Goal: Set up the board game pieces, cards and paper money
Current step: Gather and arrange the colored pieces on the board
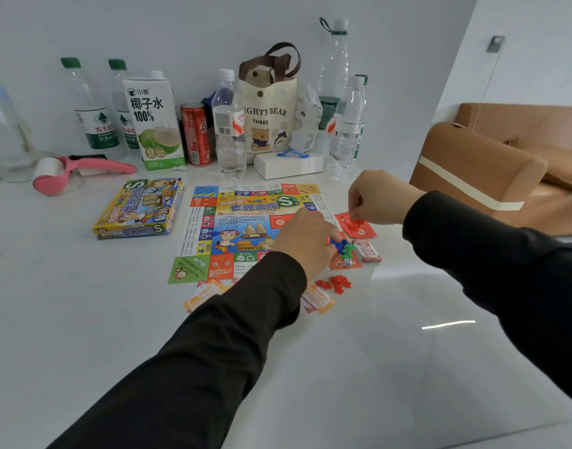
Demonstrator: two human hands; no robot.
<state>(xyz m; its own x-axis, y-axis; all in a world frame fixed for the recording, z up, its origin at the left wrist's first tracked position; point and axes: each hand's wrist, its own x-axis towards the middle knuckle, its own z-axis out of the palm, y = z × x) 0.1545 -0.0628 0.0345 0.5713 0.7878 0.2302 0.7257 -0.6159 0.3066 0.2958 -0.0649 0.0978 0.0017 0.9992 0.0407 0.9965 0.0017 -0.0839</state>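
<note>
On desk (83,319), found board (239,222) spread near far edge; blue pawn (338,245) pinched in left hand (304,241), red cards (359,226) in right hand (378,199); houses (339,283), papers (320,299) unsorted.

Person, 1, recorded as 2 forearms and 2 hands. Left sleeve (213,335): long, black, plain matte cloth, softly creased; its cuff ended at the wrist. Right sleeve (491,254): matched the 1st in colour, cloth and cut, with folds near the cuff. Left hand (305,241) and right hand (375,197): both were bare.
</note>
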